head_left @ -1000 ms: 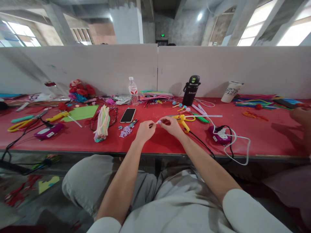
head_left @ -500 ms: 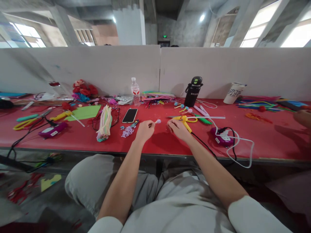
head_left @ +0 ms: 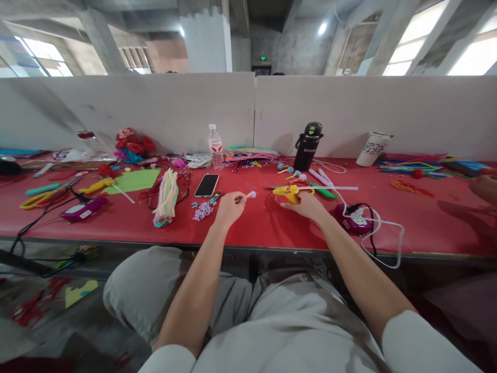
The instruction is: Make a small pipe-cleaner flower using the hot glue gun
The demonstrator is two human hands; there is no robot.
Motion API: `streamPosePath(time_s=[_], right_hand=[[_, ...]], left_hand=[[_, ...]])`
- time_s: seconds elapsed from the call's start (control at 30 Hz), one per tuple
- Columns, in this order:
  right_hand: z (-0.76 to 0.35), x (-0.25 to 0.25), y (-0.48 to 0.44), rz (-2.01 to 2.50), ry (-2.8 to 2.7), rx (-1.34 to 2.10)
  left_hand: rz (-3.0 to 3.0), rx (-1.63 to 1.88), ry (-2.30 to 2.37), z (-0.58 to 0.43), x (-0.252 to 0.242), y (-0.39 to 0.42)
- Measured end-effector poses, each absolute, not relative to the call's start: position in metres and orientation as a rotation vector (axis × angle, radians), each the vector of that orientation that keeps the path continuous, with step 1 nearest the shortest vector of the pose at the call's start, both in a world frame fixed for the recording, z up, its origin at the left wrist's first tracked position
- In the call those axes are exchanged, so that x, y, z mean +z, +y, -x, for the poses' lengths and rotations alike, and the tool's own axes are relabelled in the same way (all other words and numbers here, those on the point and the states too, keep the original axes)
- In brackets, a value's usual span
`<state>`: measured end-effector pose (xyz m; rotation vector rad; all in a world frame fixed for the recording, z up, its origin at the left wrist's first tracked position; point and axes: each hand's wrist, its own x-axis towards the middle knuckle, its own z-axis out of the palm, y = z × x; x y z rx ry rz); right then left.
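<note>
Near the middle of the table, my left hand pinches a thin pale stem that carries a small lilac flower-like piece on its tip. My right hand is at the handle of a yellow glue gun, fingers closed round it, with a clear glue stick sticking out of its back. The exact grip of the fingers is partly hidden. Small lilac pieces lie in a pile left of my left hand. Dark blades, partly covered by the glue gun, point left behind it.
A phone, a bundle of pale pipe cleaners and a water bottle stand or lie to the left. Rightward are a black flask, a purple power strip with looping white cable, and a paper cup. Another person's hand shows far right.
My right hand has moved right and taken hold of the glue gun's handle. My left hand keeps the stem and lilac piece in nearly the same place.
</note>
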<state>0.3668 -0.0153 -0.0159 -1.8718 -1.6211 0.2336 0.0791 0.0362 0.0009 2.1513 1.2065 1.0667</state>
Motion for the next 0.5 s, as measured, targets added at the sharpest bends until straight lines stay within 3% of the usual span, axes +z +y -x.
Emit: streamPosePath(time_s=[0.27,0.5], right_hand=[[-0.323,-0.012,-0.015,1.264,-1.406,0.970],[-0.313,-0.015,-0.021,1.226,-1.435,1.070]], left_hand=[[-2.079,1.070,1.253,-0.081,-0.004,0.047],[-2.070,1.050,1.239,-0.083,-0.003,0.042]])
